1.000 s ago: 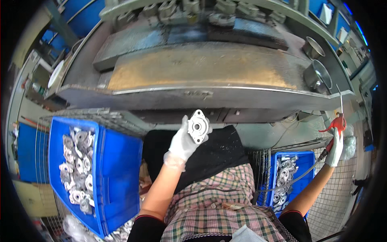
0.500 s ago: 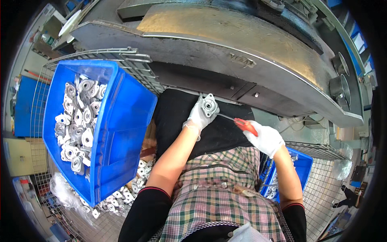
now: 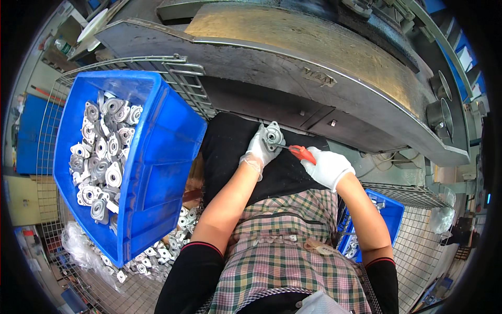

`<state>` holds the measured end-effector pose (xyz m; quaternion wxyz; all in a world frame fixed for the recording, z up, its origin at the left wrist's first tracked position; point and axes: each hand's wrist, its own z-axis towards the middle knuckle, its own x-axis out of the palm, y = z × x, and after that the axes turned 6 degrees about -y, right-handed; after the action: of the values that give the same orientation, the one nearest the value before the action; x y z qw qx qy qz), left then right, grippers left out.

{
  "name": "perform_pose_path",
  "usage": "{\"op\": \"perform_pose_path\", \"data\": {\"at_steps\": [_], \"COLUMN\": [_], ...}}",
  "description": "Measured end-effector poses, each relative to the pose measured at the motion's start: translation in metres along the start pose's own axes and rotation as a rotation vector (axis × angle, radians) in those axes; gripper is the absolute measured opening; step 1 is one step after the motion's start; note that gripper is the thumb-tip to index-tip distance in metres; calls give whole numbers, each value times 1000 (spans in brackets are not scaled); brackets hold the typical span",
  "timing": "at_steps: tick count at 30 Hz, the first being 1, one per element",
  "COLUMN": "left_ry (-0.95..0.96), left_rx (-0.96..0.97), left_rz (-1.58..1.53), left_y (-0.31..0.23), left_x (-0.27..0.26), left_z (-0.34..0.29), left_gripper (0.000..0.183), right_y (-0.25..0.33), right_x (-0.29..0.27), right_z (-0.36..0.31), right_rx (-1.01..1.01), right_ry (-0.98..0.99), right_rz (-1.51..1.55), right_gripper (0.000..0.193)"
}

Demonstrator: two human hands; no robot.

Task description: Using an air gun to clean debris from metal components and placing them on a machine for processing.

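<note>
A grey cast metal flange part (image 3: 272, 134), with a round hub and an ear at each end, lies in my gloved left hand (image 3: 257, 150), whose fingers curl round it over the black cloth on my lap. My gloved right hand (image 3: 329, 169) grips a red-handled tool (image 3: 301, 153) with a thin metal shaft. The shaft points left and its end meets the lower right side of the casting; the exact contact spot is too small to tell. On the left, a tilted blue bin (image 3: 157, 172) holds many similar castings (image 3: 99, 168).
A metal workbench (image 3: 251, 44) with a worn top spans the far side. Wire mesh cages (image 3: 191, 86) stand on both sides. Loose castings (image 3: 151, 256) and clear plastic (image 3: 78, 243) lie below the left bin. A second blue bin (image 3: 391, 212) stands beyond my right forearm.
My right hand has moved left and slightly up, bringing the red-handled tool against the casting. My left hand has hardly moved and keeps the casting. The whole view has shifted slightly.
</note>
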<state>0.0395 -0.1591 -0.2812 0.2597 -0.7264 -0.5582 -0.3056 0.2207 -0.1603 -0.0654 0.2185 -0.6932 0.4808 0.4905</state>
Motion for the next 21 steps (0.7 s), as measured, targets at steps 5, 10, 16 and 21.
{"op": "perform_pose_path", "data": {"at_steps": [5, 10, 16, 21], "left_ry": [52, 15, 44, 72], "left_rx": [-14, -11, -30, -33], "left_rz": [15, 43, -19, -16], "left_y": [-1, 0, -1, -4], "left_x": [-9, -5, -6, -9], "left_z": [8, 3, 3, 3], "left_gripper": [46, 46, 47, 47], "right_y": [6, 9, 12, 5], "right_x": [0, -2, -6, -7], "right_z": [2, 1, -1, -5], "right_rx": [-5, 10, 13, 24], "right_ry": [7, 13, 18, 15], "right_rz": [-5, -15, -8, -29], "right_gripper": [41, 40, 39, 39]}}
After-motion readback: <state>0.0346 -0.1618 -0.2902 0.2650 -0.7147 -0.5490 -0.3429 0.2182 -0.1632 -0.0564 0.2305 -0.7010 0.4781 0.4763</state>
